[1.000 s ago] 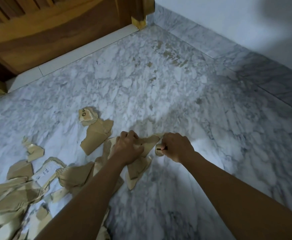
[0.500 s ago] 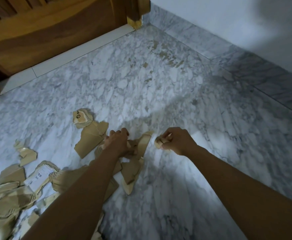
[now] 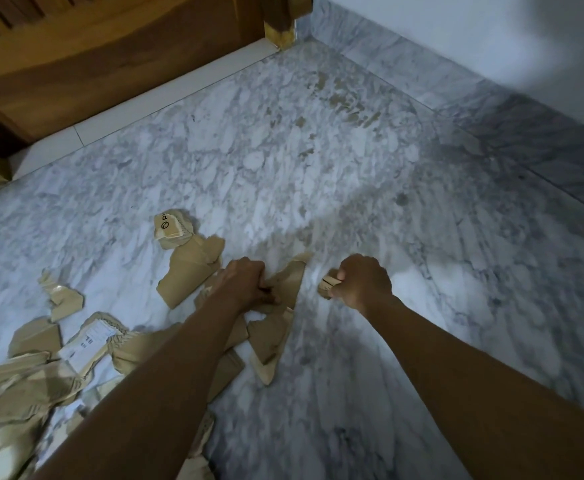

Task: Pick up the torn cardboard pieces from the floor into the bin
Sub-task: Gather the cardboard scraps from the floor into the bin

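A: What are the hands doing?

B: The left hand point(image 3: 249, 284) is closed on a torn strip of cardboard point(image 3: 288, 282) at the middle of the picture. At 3 o'clock from it the right hand point(image 3: 365, 282) is fisted round a small scrap point(image 3: 328, 285).

A: And the floor?

B: The marble floor point(image 3: 318, 161) carries a printed piece point(image 3: 172, 228) at 10 o'clock from the left hand, and a heap of pieces point(image 3: 23, 393) at 8 o'clock, one with a white label point(image 3: 87, 342). A wooden bed frame point(image 3: 110, 53) stands at 11 o'clock.
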### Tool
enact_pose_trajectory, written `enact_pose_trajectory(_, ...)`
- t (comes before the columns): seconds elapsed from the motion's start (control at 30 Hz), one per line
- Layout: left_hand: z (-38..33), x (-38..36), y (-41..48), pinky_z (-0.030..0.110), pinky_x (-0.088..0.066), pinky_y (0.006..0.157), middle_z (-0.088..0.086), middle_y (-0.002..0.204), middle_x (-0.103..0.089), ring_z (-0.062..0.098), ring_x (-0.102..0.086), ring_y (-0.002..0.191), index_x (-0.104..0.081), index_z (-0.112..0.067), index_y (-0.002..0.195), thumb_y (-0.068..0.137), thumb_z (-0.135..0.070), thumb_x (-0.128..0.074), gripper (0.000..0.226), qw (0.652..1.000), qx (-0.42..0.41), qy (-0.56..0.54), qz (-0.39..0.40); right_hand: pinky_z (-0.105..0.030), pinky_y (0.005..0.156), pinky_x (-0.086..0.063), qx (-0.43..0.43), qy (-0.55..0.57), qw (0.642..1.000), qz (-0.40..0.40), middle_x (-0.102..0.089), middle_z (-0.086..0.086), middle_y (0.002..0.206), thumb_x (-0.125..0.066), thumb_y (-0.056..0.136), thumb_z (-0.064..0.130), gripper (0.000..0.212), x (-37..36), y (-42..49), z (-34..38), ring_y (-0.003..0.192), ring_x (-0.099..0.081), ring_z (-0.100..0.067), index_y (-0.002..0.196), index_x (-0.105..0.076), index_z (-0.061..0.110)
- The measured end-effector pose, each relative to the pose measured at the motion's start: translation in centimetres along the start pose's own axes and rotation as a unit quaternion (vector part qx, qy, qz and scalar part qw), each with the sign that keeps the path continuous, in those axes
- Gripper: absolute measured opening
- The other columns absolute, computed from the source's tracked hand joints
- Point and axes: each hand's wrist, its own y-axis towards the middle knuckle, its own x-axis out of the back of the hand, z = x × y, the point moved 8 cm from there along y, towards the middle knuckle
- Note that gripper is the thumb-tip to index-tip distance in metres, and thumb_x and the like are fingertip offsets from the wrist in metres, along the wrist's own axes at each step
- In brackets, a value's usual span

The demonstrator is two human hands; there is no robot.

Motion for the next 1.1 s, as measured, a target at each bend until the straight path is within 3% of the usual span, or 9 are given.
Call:
enact_pose_trajectory(0.1,0.4,-0.2,-0.1,0.032,-0.03,0.057,-0.002,0.073,-0.047,0.022,-0.05,0.072,-0.042,-0.016,0.089,0.063,-0.06,-0.083,0.065,0.999,0.004,-0.043,-0.003,-0.03,0.076,-0.046,0.002,0.015,1.0,0.006,-0.063,-0.008,0.113,-0.088,0.072,0.028,0.046,0.3,-0.2,-0.2,0.103,-0.063,-0.028,0.106,-0.058,0.016)
enact_pose_trajectory(0.2,0.8,0.2,-0.3,0.034,-0.036,0.065,0.005,0.094,-0.053,0.028,-0.055,0.087,-0.046,-0.015,0.099,0.057,-0.067,-0.082,0.075,0.999,0.025,-0.018,-0.042,-0.035,0.082,-0.053,-0.002,0.074,0.997,0.011,-0.063,-0.011,0.113,-0.089,0.072,0.017,0.066,0.3,-0.6,0.0,0.103,-0.064,-0.03,0.12,-0.045,0.012)
enact_pose_trajectory(0.33,1.2,-0.3,-0.2,0.039,-0.046,0.076,0.012,0.106,-0.06,0.032,-0.059,0.096,-0.049,-0.01,0.109,0.055,-0.074,-0.077,0.088,0.996,0.074,0.039,-0.019,-0.032,0.081,-0.053,0.001,0.052,0.998,0.043,-0.066,-0.007,0.116,-0.09,0.071,0.024,0.058,-0.5,-1.2,-0.2,0.104,-0.066,-0.026,0.12,-0.061,0.017)
enact_pose_trajectory(0.4,1.6,-0.7,-0.2,0.039,-0.05,0.071,0.015,0.099,-0.063,0.031,-0.063,0.088,-0.047,-0.009,0.106,0.053,-0.076,-0.076,0.091,0.996,0.091,0.012,-0.001,-0.028,0.075,-0.048,0.01,0.043,0.998,0.055,-0.067,-0.003,0.114,-0.09,0.07,0.028,0.053,-0.8,-1.5,-0.3,0.1,-0.066,-0.023,0.117,-0.067,0.02)
enact_pose_trajectory(0.5,1.3,-0.8,-0.4,0.032,-0.042,0.062,0.007,0.078,-0.055,0.026,-0.061,0.079,-0.046,-0.013,0.084,0.063,-0.073,-0.074,0.07,0.996,0.087,0.006,0.032,-0.029,0.077,-0.049,0.026,0.039,0.997,0.055,-0.068,0.0,0.112,-0.09,0.07,0.029,0.049,-0.7,-1.9,-0.2,0.099,-0.066,-0.021,0.115,-0.071,0.023)
enact_pose_trajectory(0.63,0.5,-0.7,-0.5,0.031,-0.04,0.065,0.0,0.061,-0.043,0.027,-0.066,0.083,-0.039,-0.019,0.061,0.068,-0.071,-0.072,0.062,0.996,0.065,0.007,0.06,-0.029,0.081,-0.052,0.041,0.041,0.997,0.059,-0.071,0.002,0.11,-0.089,0.071,0.027,0.046,-0.9,-2.5,-0.1,0.099,-0.067,-0.019,0.114,-0.073,0.025)
enact_pose_trajectory(0.8,0.3,0.8,-0.7,0.029,-0.039,0.065,0.002,0.078,-0.056,0.022,-0.059,0.084,-0.047,-0.023,0.071,0.072,-0.06,-0.076,0.047,0.999,0.031,-0.03,-0.023,-0.033,0.088,-0.055,0.032,0.052,0.995,0.077,-0.071,0.002,0.112,-0.092,0.065,0.031,0.059,-1.2,-2.6,-1.0,0.1,-0.067,-0.018,0.119,-0.071,0.024)
enact_pose_trajectory(0.97,0.5,1.5,-0.6,0.017,-0.037,0.056,-0.001,0.078,-0.063,0.016,-0.061,0.08,-0.065,-0.019,0.076,0.069,-0.038,-0.086,0.029,0.991,0.037,-0.128,-0.012,-0.022,0.067,-0.043,0.003,0.065,0.993,0.096,-0.066,0.004,0.094,-0.095,0.06,0.031,0.049,-1.1,-2.1,-2.0,0.084,-0.062,-0.014,0.102,-0.072,0.02)
enact_pose_trajectory(1.1,0.3,0.0,-0.8,0.032,-0.042,0.082,0.008,0.115,-0.053,0.027,-0.052,0.108,-0.062,-0.017,0.109,0.06,-0.057,-0.084,0.067,0.997,0.059,-0.051,-0.008,-0.024,0.072,-0.046,-0.01,0.053,0.992,0.113,-0.068,0.002,0.098,-0.095,0.058,0.03,0.054,-1.3,-1.7,-1.8,0.088,-0.064,-0.016,0.106,-0.071,0.021)
